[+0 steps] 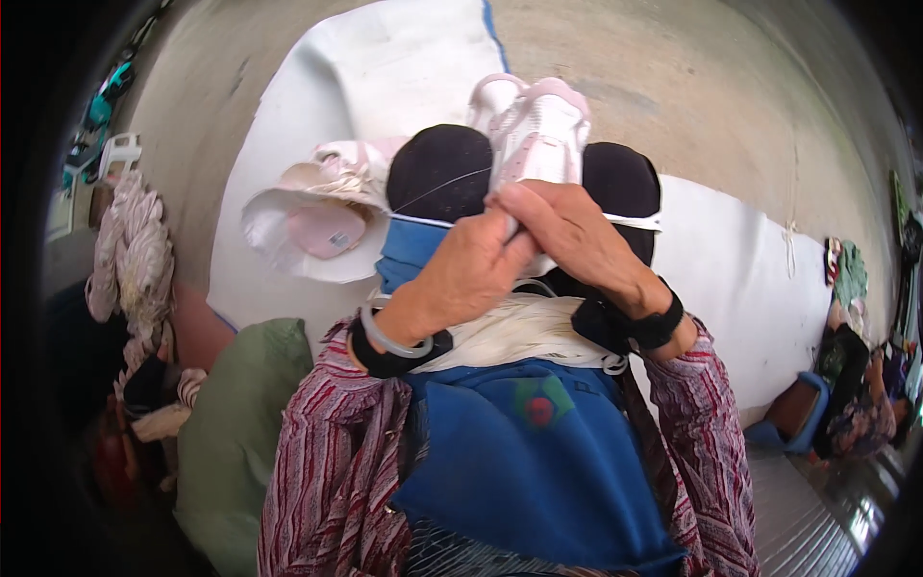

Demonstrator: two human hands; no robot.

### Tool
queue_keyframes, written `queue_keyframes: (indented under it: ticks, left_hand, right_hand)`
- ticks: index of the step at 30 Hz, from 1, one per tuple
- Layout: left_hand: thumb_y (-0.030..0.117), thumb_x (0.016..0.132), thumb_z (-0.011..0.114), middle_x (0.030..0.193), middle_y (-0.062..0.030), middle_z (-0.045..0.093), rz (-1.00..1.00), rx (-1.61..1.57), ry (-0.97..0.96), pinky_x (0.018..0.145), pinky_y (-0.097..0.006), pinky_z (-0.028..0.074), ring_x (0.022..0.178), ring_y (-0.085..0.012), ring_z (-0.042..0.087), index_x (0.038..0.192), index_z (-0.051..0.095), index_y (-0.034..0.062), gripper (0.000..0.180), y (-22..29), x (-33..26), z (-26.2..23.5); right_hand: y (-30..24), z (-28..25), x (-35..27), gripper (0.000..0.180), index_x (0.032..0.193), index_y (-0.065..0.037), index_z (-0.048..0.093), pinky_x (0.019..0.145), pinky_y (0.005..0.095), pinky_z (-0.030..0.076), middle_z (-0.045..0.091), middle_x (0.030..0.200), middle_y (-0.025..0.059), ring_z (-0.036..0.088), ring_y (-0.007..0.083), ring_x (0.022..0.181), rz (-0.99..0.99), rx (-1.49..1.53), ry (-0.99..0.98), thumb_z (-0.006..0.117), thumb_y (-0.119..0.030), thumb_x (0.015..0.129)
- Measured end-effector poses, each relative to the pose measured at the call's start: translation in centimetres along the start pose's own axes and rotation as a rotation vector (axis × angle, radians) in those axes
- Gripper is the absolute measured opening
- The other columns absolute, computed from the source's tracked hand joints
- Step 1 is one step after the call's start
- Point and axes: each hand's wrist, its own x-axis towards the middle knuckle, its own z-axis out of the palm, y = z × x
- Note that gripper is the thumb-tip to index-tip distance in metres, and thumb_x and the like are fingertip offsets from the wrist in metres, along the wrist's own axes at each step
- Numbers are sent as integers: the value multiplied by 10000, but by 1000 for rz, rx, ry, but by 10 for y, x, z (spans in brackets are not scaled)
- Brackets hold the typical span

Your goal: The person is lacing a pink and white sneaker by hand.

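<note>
gripping narrowly, the left hand [471,264] and right hand [572,231] hold the pink-and-white shoe [545,144] between the knees [437,173]; the thin thread [442,186] might snag if tugged askew.

Textured white shoe [543,144], matt blue cloth apron [538,466], dull concrete floor [673,106].

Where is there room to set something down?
Bare: the right white sheet, between black-clad right knee and blue-and-brown seat; ahead, the left white sheet, between its blue edge and black-clad left knee. Crowded: around left hand, right hand and white-and-pink shoe; also the pile of pink and white pieces.
</note>
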Motion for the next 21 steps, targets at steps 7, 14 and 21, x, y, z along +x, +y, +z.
queue_keyframes:
  ticks: [7, 14, 21]
  left_hand:
    - [129, 995, 482, 986, -110, 622, 119, -136, -53, 824, -292, 495, 893, -154, 610, 1156, 502, -28, 226, -4, -9, 8]
    - [58, 997, 455, 952, -138, 650, 70, -228, -16, 821, -284, 496, 926, -161, 641, 1169, 449, -13, 186, -1, -14, -1]
    - [105, 1000, 479, 933, -143, 683, 76, 74, -190, 775, -293, 518, 884, -196, 674, 1136, 473, -29, 192, -7, -17, 5]
  right_hand:
    - [13, -2, -18, 372, 1080, 32, 620, 710, 235, 490, 643, 955, 45, 575, 98, 763, 266, 522, 22, 476, -304, 1007]
    - [20, 0, -22, 252, 1133, 25, 592, 753, 252, 548, 633, 974, 66, 618, 109, 809, 300, 835, 92, 614, -140, 944]
    - [24, 0, -24, 243, 1141, 35, 588, 752, 284, 552, 634, 984, 94, 636, 141, 863, 310, 1002, 130, 595, -109, 946]
